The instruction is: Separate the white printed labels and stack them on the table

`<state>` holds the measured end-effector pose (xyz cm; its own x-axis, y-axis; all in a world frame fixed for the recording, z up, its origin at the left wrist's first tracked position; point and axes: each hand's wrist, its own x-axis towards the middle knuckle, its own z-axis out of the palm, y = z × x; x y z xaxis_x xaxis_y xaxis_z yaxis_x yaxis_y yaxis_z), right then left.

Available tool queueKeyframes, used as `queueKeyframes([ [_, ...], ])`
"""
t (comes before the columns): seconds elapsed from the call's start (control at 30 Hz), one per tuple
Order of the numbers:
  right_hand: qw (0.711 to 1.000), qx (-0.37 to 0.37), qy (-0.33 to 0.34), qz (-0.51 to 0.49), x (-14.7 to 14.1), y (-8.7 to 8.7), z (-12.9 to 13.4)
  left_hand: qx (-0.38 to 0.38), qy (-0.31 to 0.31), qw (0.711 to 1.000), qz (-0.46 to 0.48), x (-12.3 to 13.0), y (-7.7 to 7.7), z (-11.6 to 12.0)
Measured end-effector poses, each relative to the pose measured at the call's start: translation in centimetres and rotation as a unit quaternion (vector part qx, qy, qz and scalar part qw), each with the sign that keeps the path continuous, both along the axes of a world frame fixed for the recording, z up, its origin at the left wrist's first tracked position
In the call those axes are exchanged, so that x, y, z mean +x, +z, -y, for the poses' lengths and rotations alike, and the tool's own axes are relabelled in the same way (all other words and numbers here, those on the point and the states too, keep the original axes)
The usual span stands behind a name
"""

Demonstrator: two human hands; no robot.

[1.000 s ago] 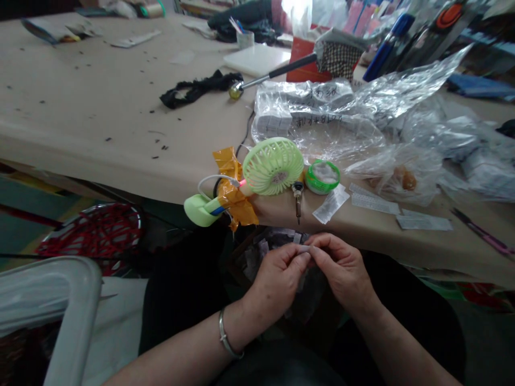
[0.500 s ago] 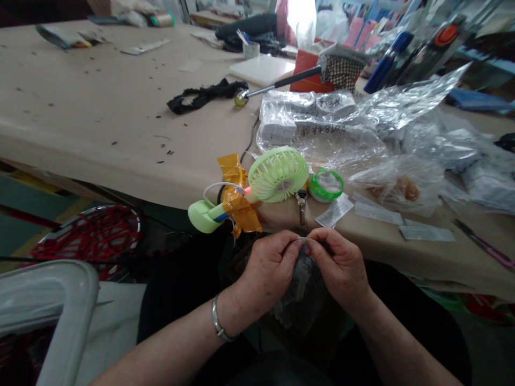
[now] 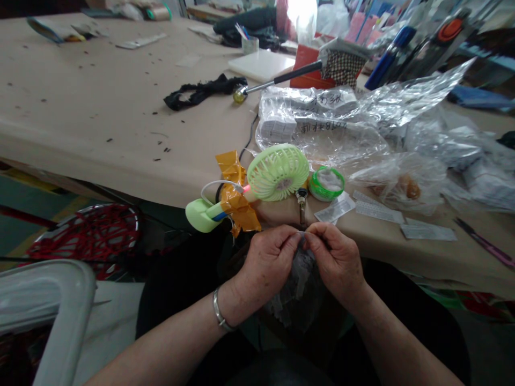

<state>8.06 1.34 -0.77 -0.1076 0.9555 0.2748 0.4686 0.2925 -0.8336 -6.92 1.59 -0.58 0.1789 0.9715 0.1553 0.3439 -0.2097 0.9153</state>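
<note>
I've got left hand (image 3: 265, 256) and right hand (image 3: 340, 260) pinching one thin whitish piece (image 3: 301, 234); one pale-green plastic fan (image 3: 277, 172) at eleven, one round green tub (image 3: 317, 191) at one o'clock

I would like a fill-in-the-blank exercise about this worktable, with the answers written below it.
1. The left hand and right hand pinch a small pale piece, and a metal bracelet circles the ____ wrist.
2. The fan is light ____ in colour.
3. In the picture, the round container stands to the ____ of the fan.

Missing words: left; green; right.
</note>
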Motion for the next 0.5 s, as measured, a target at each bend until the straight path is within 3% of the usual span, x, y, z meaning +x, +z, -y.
queueKeyframes([
  [0.5, 1.0, -0.01, -0.016, -0.01, -0.26, -0.22, -0.38, -0.013, 0.007, 0.999, 0.037, 0.23, -0.2, -0.69],
])
